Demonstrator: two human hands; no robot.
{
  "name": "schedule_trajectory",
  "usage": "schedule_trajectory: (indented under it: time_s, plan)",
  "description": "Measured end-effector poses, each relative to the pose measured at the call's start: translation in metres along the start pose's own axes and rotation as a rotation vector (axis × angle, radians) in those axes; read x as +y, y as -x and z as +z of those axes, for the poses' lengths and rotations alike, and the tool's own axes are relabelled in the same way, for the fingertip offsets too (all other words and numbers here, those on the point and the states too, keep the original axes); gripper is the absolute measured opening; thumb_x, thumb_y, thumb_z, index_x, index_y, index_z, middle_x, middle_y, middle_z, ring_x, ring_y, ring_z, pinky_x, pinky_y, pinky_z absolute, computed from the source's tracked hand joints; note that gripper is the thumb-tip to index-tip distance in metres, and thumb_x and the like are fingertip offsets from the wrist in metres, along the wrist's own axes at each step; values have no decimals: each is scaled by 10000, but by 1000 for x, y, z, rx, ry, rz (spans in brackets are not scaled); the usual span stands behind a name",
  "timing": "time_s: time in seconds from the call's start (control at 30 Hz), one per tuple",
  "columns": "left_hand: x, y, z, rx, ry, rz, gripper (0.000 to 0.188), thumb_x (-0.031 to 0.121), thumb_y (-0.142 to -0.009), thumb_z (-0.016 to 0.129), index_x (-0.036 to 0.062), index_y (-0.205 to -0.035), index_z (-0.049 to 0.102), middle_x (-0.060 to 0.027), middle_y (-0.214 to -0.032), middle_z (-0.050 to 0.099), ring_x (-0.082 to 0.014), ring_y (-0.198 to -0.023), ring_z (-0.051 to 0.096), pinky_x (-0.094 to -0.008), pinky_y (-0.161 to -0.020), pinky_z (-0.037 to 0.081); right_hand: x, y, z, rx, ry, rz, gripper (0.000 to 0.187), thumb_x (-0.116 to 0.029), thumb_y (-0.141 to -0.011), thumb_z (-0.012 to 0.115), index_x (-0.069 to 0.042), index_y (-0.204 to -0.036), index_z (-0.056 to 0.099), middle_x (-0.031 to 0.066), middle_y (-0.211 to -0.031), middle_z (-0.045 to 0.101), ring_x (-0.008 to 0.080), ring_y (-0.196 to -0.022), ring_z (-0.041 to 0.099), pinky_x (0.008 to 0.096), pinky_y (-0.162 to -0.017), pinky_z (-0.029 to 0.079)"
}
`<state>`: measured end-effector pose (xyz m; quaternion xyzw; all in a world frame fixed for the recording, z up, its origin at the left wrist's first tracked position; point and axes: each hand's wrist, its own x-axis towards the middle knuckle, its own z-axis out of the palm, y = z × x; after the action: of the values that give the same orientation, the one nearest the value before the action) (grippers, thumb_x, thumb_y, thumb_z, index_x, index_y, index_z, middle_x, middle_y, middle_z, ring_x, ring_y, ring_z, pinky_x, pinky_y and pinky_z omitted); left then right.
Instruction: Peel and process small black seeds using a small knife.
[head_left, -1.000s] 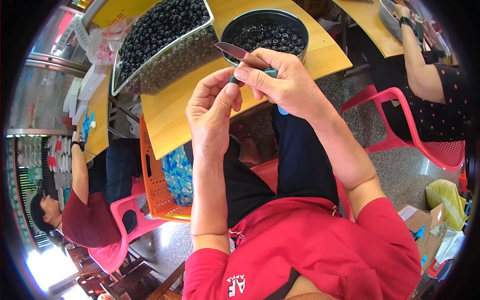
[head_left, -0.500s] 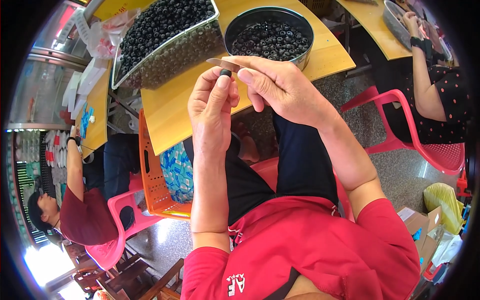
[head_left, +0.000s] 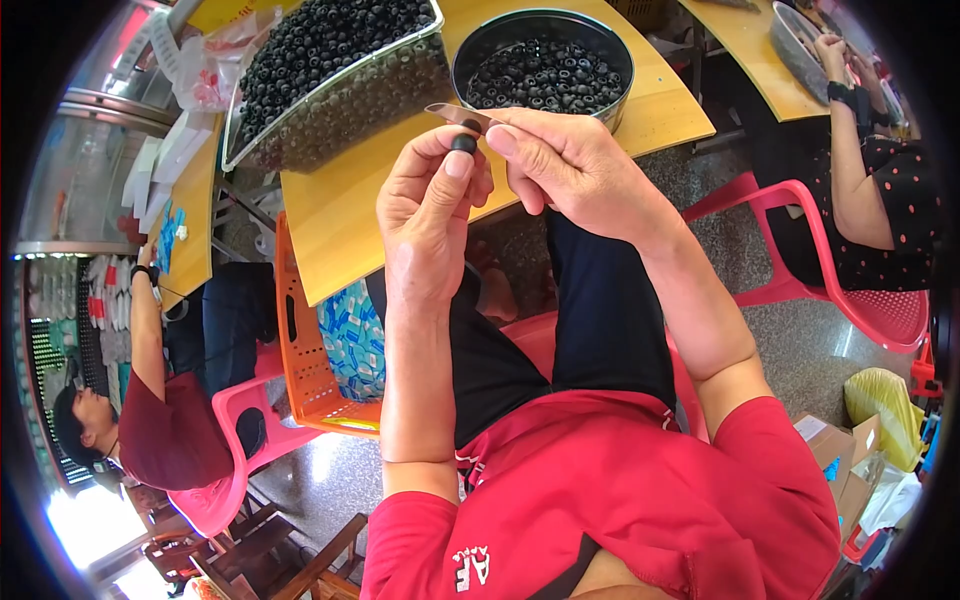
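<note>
The left hand (head_left: pixel 425 215) pinches a small, round black piece (head_left: pixel 463 143) between thumb and fingertips, its grip closed, in the air over the near edge of the counter (head_left: pixel 350 240). Just beside it, the right hand's (head_left: pixel 585 175) grip is closed on a knife (head_left: pixel 450 112), handle hidden, blade pointing left behind the piece; contact is unclear. Toward the counter's far edge stand a clear tub (head_left: pixel 350 120) heaped with black rings, left, and a round tin (head_left: pixel 490 42) of similar rings, right.
</note>
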<state>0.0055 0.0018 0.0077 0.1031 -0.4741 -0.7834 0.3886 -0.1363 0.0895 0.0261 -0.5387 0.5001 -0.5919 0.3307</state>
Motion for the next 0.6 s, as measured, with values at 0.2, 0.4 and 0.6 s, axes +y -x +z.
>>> schedule_trajectory:
  time_s: [0.2, 0.4, 0.6]
  plan:
    - [-3, -3, -1, 10, 33, 17, 173, 87, -936, 611, 3, -1086, 598, -43, -915, 617, -110, -781, 548, -256, -710, 445, 1, 0, 4, -2, 2, -37, 366, -210, -1025, 459, -10, -1321, 541, -27, -616, 511, 27, -522, 460, 185, -495, 383]
    - [0, -1, -2, -7, 4, 12, 166, 89, -933, 615, 8, -1077, 600, -38, -916, 620, -117, -795, 558, -258, -717, 451, -4, 1, 4, 3, 78, -52, 360, -211, -1026, 461, -18, -1316, 550, -24, -610, 509, 26, -521, 460, 186, -492, 383]
    - [-2, 0, -6, -12, 70, -6, 178, 79, -925, 621, 10, -1088, 597, -49, -949, 637, -127, -824, 584, -260, -729, 472, -6, 1, 1, -15, -18, 4, 369, -243, -1023, 471, -31, -1312, 558, -39, -572, 480, 19, -501, 445, 184, -464, 348]
